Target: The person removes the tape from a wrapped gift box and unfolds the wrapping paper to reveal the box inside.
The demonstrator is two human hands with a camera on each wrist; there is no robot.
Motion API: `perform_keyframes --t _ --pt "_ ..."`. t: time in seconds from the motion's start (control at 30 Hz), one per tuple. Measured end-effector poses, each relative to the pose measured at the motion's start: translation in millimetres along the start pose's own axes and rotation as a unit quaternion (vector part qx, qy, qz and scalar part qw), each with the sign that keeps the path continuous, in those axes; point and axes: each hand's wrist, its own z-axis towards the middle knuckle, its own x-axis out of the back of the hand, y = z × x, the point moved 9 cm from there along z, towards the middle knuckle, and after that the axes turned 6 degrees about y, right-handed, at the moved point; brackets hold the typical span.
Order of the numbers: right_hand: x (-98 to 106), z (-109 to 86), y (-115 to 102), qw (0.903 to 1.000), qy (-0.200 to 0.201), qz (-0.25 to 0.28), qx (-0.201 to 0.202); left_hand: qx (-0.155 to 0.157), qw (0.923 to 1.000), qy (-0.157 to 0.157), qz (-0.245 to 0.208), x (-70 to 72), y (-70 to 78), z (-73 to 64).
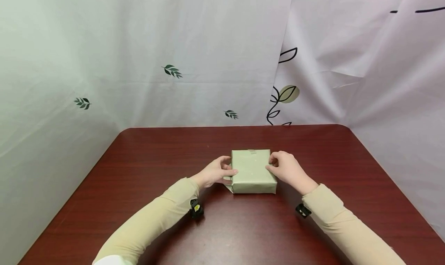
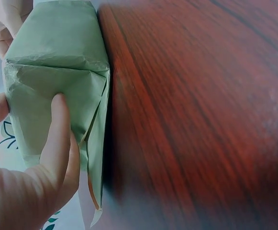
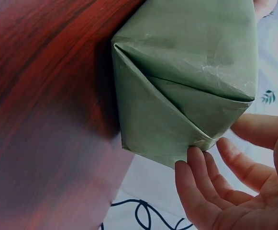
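A box wrapped in pale green paper (image 1: pixel 253 169) lies flat on the table, between both hands. My left hand (image 1: pixel 213 172) is at its left end, the thumb on the top edge and a fairly straight finger (image 2: pixel 58 124) pressing the folded end paper. Below that finger, a loose paper flap (image 2: pixel 96 153) sticks out near the tabletop. On the other side my right hand (image 1: pixel 287 167) holds the right end, thumb at the top edge and bent fingertips on the slanting folded flap (image 3: pixel 153 112). The underside of the box is hidden.
The dark red wooden table (image 1: pixel 229 230) has a far edge against a white curtain (image 1: pixel 208 45) printed with leaves. A small black device (image 1: pixel 196 208) sits at the left wrist, another black device (image 1: pixel 303 210) at the right. Clear tape (image 1: pixel 252 152) shows at the box's far edge.
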Motion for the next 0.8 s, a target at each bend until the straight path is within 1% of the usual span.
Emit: perform_keyframes --t 0.2,0.47,0.57,0.8 --pt "1.5 -0.7 0.2 1.0 0.0 -0.002 0.005 -0.003 1.0 -0.001 0.003 -0.4 0.7 -0.3" --pt "1.3 -1.2 2.9 0.9998 -0.012 0.016 0.0 -0.002 1.0 0.001 0.003 -0.1 -0.1 0.4" --pt "2.1 -1.2 0.7 0.9999 -0.009 0.007 0.009 -0.003 1.0 -0.001 0.004 -0.4 0.4 0.4" --pt "3.2 -4.2 -6.9 0.9982 0.018 -0.037 0.043 -0.004 1.0 0.002 0.005 -0.4 -0.2 1.0"
